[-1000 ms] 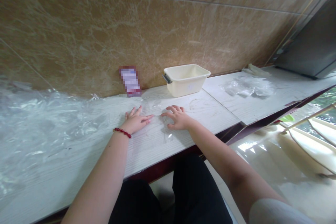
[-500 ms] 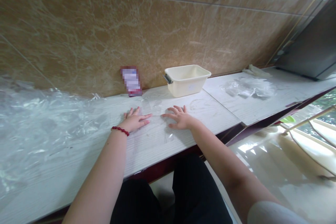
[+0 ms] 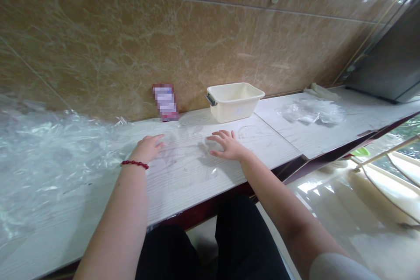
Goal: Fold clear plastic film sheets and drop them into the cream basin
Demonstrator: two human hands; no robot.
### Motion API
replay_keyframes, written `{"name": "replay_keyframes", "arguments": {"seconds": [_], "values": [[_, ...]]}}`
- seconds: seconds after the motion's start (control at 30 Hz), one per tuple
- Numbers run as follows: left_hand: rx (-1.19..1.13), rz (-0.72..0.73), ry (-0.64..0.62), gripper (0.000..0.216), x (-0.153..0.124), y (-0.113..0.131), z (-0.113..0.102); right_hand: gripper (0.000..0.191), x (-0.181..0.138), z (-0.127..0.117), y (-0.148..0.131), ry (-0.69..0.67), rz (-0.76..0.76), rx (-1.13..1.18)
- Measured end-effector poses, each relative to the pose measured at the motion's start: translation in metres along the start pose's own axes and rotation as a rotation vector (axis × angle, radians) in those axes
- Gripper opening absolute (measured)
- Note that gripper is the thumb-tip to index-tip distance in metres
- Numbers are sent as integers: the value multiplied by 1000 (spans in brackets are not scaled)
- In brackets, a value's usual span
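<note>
The left hand (image 3: 146, 148) has shifted left, away from the right hand (image 3: 229, 146); both grips are apart. The counter's (image 3: 177, 197) left end bears a cut-off plastic heap (image 3: 55, 162). A tub (image 3: 234, 109), its faint mark unreadable, stands at the back edge. Between the hands, clear film (image 3: 214, 170) barely shows. The card or phone (image 3: 166, 103) is pixelated.
</note>
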State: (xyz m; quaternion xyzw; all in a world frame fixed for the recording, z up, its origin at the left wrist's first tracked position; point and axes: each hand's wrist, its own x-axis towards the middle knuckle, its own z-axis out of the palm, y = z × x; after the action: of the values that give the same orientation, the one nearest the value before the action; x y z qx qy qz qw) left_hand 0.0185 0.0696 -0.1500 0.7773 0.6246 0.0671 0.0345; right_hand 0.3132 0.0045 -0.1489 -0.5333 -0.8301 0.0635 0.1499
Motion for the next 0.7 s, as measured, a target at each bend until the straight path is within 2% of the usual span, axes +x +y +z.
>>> {"name": "replay_keyframes", "arguments": {"seconds": [0.1, 0.17, 0.23, 0.33, 0.47, 0.57, 0.7], "values": [[-6, -194, -25, 38, -2, -16, -5, 39, 8, 0, 0, 149, 65, -5], [-39, -263, -46, 37, -3, -21, -7, 34, 15, -3, 0, 231, 67, 6], [-56, -308, -63, 39, -3, -23, -6, 28, 25, -8, -2, 255, 6, 31], [-52, -364, -32, 46, -2, -24, -2, 24, 47, -18, -13, 219, -92, 57], [-25, -372, 40, 53, -1, -21, 8, 26, 83, -20, -40, 179, -68, 48], [-48, -355, 83, 42, -1, -16, 13, 25, 104, -6, -59, 145, -59, 55], [-88, -313, 138, 26, -2, -6, 12, 25, 111, 17, -67, 209, -75, 23]]}}
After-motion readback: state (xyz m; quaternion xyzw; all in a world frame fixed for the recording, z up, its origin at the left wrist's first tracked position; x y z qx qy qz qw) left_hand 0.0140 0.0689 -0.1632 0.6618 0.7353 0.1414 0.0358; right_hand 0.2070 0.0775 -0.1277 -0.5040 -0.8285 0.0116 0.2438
